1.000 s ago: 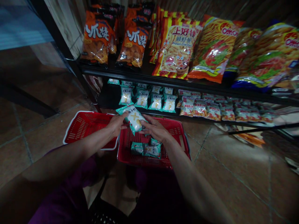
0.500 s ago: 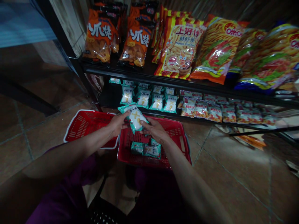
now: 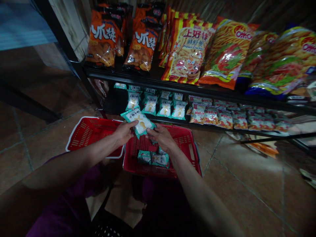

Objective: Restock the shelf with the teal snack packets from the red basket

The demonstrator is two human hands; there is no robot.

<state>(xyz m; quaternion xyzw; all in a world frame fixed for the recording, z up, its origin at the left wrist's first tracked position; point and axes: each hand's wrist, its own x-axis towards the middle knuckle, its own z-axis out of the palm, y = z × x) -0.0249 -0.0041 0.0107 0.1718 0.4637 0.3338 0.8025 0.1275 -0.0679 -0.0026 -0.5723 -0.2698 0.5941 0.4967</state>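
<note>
A teal-and-white snack packet (image 3: 138, 121) is held tilted above the red shopping basket (image 3: 195, 158) on the right. My left hand (image 3: 124, 132) grips its left edge, thumb on the printed front. At the packet's lower right corner, my right hand (image 3: 161, 135) pinches it between thumb and fingers. A bit of teal wrapper also shows under my right fingers; whether it is a second packet I cannot tell. Several matching packets (image 3: 160, 159) lie in the basket below. More of the same packets (image 3: 150, 103) stand in rows on the low shelf just beyond my hands.
A second red basket (image 3: 82, 135) with a white rim stands at the left, partly behind my left forearm. Red-and-white packets (image 3: 224, 118) fill the low shelf's right side. Above, the black shelf edge (image 3: 148, 78) carries orange bags (image 3: 142, 46) and prawn cracker bags (image 3: 189, 49).
My hands still hold the packet. It has shifted slightly left and turned flatter, so more of its printed front shows. The view has moved a little.
</note>
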